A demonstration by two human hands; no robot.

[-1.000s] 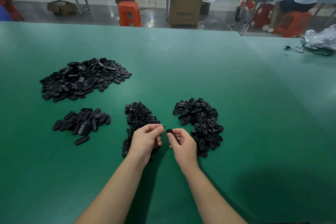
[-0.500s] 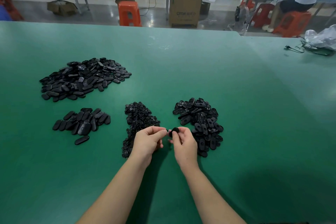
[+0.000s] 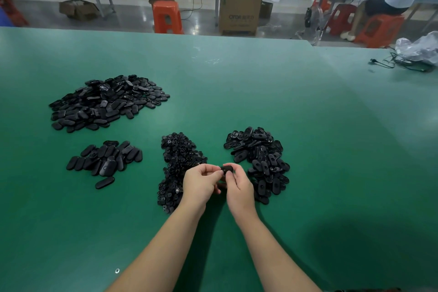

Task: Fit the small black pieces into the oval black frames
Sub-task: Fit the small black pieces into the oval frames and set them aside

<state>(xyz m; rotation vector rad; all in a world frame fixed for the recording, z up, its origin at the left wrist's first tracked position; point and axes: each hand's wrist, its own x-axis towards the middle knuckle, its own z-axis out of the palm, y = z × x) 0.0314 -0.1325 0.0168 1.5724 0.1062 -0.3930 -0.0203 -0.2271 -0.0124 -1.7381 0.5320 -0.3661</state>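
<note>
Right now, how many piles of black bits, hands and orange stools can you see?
Piles of black parts: 4 (big far-left pile, small near-left pile, tiny-piece pile, frame pile)
Hands: 2 (left hand, right hand)
Orange stools: 4 (nearest middle one)
Total: 10

We find one printed mark only: on the front of the tall cardboard box (image 3: 241, 10), upper middle of the frame, dark lettering that perhaps begins "OTOR"; the characters after it are too blurred to read.
</note>
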